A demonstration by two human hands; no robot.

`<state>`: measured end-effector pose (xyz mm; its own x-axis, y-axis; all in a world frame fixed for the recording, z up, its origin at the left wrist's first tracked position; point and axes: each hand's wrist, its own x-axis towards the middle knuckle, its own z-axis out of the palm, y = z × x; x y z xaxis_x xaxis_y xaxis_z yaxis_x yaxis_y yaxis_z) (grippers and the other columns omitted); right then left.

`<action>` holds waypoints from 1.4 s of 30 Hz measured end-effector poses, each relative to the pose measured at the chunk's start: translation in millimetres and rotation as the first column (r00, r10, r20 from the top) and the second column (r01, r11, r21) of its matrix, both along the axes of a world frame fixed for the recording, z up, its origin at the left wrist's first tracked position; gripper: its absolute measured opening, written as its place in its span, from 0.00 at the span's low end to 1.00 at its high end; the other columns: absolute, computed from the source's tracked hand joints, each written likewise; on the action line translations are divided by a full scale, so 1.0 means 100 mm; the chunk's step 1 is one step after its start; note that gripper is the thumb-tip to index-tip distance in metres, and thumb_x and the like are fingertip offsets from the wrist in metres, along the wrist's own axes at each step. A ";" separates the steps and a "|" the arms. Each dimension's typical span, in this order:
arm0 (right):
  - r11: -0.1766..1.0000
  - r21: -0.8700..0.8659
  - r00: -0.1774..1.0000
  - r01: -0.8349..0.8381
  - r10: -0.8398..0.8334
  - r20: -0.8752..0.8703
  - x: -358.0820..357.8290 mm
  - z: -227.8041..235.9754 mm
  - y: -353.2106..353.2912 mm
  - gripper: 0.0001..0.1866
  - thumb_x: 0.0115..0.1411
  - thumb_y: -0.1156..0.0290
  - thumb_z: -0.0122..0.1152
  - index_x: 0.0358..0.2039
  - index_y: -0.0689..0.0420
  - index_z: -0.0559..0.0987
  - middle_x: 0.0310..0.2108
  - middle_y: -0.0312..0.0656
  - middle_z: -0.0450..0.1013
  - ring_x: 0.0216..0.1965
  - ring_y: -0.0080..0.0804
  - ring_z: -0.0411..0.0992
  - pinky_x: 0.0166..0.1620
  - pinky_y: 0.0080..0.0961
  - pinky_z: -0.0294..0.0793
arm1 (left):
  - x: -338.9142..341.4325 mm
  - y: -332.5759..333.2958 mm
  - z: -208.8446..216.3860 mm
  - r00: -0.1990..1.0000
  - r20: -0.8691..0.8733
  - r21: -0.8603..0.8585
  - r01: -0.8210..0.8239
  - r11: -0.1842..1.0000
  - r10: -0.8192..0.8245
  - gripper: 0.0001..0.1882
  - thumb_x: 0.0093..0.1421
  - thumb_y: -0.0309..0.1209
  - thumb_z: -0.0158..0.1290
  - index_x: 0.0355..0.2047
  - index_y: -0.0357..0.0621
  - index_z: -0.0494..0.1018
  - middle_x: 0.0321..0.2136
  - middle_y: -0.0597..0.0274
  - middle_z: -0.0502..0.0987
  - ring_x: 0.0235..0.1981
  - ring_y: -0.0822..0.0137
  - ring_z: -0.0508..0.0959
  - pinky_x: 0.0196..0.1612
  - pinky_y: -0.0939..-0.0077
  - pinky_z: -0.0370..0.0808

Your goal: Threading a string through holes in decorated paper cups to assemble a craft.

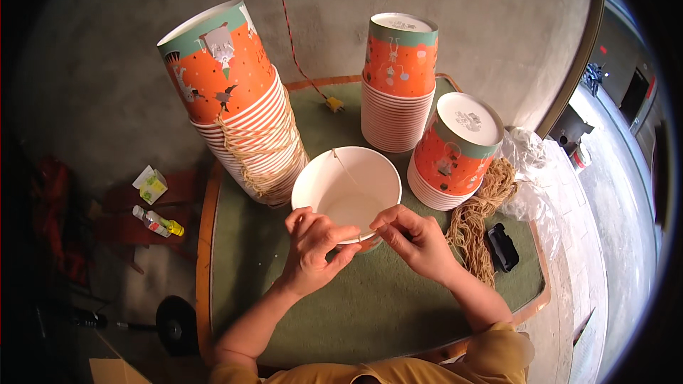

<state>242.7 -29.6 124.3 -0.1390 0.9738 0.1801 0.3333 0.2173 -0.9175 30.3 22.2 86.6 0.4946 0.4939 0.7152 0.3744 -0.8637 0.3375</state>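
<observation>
A white-lined paper bucket (317,178) stands mouth up on the green table, directly before me. My left hand (313,247) is closed on its near rim, thumb and fingertips at the edge. At the same rim, my right hand (416,243) pinches what looks like the end of a thin string. A pale string (341,162) hangs from the far rim down the inside wall. Behind to the left leans a tall stack of orange-and-green buckets (224,71), wound with tan cords. Tan cords (478,217) lie in a bundle beyond my right hand.
Two upside-down bucket stacks, one far (398,78) and one nearer (455,149), stand at the right. By the cords lie a black case (503,247) and clear plastic bags (530,192). A yellow plug (334,104) hangs at the back. Bottles (158,221) sit left of the table.
</observation>
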 end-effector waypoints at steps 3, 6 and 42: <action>0.997 0.078 1.000 0.023 -0.024 0.005 -0.01 -0.01 0.00 0.05 0.66 0.72 0.57 0.39 0.59 0.76 0.26 0.36 0.76 0.27 0.17 0.72 0.32 0.18 0.71 | -0.01 0.02 -0.02 1.000 -0.008 0.016 0.008 1.000 -0.007 0.19 0.49 0.28 0.65 0.41 0.58 0.73 0.29 0.74 0.71 0.39 0.66 0.71 0.55 0.61 0.57; 0.988 0.150 0.998 0.033 -0.040 0.047 -0.01 -0.01 0.00 0.05 0.65 0.73 0.57 0.39 0.59 0.76 0.27 0.37 0.77 0.27 0.21 0.74 0.33 0.20 0.73 | -0.03 0.00 -0.04 0.999 -0.021 0.027 -0.045 0.999 0.046 0.19 0.48 0.32 0.66 0.40 0.56 0.73 0.32 0.71 0.71 0.41 0.63 0.71 0.55 0.59 0.57; 0.912 0.019 0.880 -0.409 0.400 -0.255 0.06 -0.56 0.10 0.13 0.57 0.68 0.69 0.38 0.54 0.74 0.45 0.35 0.59 0.50 0.27 0.62 0.57 0.27 0.63 | -0.51 0.21 0.28 0.646 0.730 -0.625 0.499 0.601 0.223 0.10 0.69 0.38 0.47 0.41 0.48 0.61 0.39 0.67 0.63 0.42 0.75 0.64 0.48 0.79 0.63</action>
<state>248.6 -19.2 68.0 -0.4772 0.8487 0.2281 -0.0156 0.2513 -0.9678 -20.3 43.6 114.3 0.1529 0.9560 0.2504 -0.3836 -0.1762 0.9065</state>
